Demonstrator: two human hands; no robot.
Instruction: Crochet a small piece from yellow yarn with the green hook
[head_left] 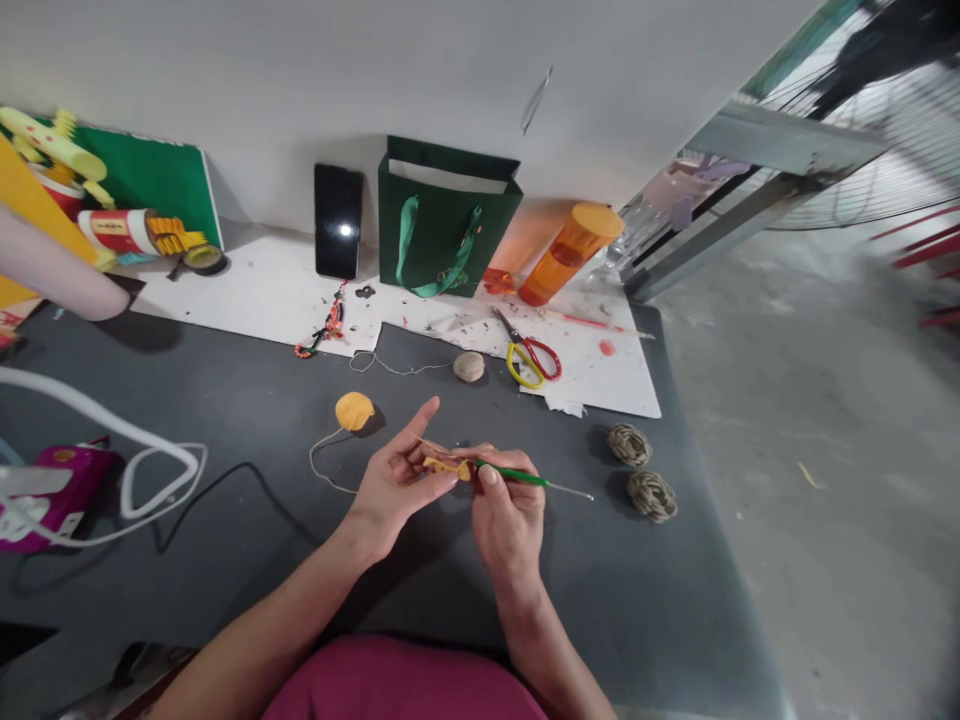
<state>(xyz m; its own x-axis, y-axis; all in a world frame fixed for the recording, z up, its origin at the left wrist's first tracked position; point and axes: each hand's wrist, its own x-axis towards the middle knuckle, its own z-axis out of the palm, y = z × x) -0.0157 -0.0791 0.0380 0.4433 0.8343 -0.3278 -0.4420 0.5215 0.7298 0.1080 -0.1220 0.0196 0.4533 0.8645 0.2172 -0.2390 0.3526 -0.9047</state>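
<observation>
Between both hands is a small yellow crochet piece (448,467). My left hand (394,487) pinches it between thumb and fingers, its index finger raised with a strand of yarn running by it. My right hand (511,505) is closed on a crochet hook (517,474) with a green handle; its metal shaft points out to the right. The hook's other end is hidden at the yellow piece. A yellow ball of yarn (354,411) lies beyond my left hand, with a pale strand trailing from it across the dark table.
A beige yarn ball (469,367), red-and-yellow scissors (531,357) and two grey-green yarn bundles (641,470) lie around. Behind stand a dark green gift bag (442,225), a phone (339,222) and an orange bottle (570,255). A white cable (150,440) loops at left.
</observation>
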